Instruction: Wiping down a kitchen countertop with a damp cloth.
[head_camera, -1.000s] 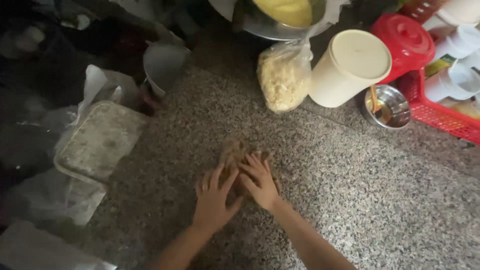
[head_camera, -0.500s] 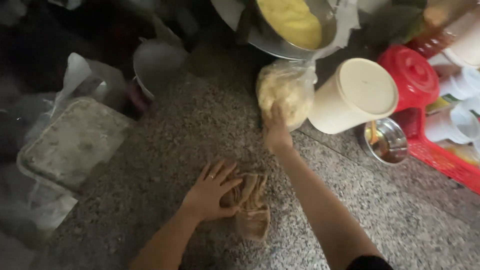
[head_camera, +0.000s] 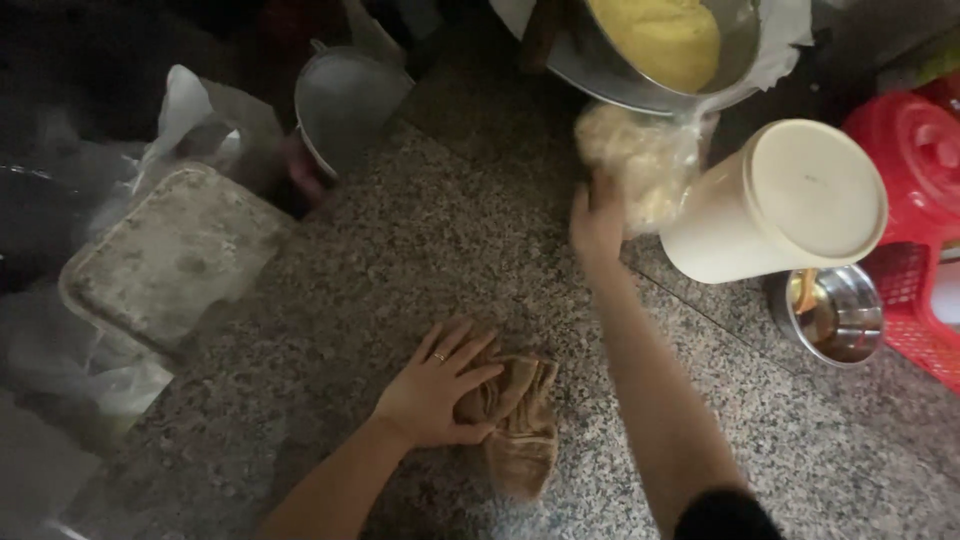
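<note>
My left hand (head_camera: 438, 385) rests flat on a crumpled brown cloth (head_camera: 520, 430) lying on the speckled stone counter (head_camera: 400, 250). My right hand (head_camera: 597, 222) is stretched forward and touches a clear plastic bag of pale crumbly stuff (head_camera: 640, 160) at the back of the counter; the blur hides whether its fingers have closed on the bag. Above the bag sits a metal bowl (head_camera: 600, 75) holding a lump of yellow dough (head_camera: 665, 35).
A cream lidded container (head_camera: 780, 205) lies beside the bag, with a small steel bowl (head_camera: 835, 315) and red plastic tubs and basket (head_camera: 915, 170) to the right. A dusty square lidded box (head_camera: 170, 255), plastic bags (head_camera: 190, 115) and a round sieve (head_camera: 345, 100) sit at left.
Both hands were together on the cloth. My right hand then left it and reached forward to the plastic bag, while my left hand stayed on the cloth.
</note>
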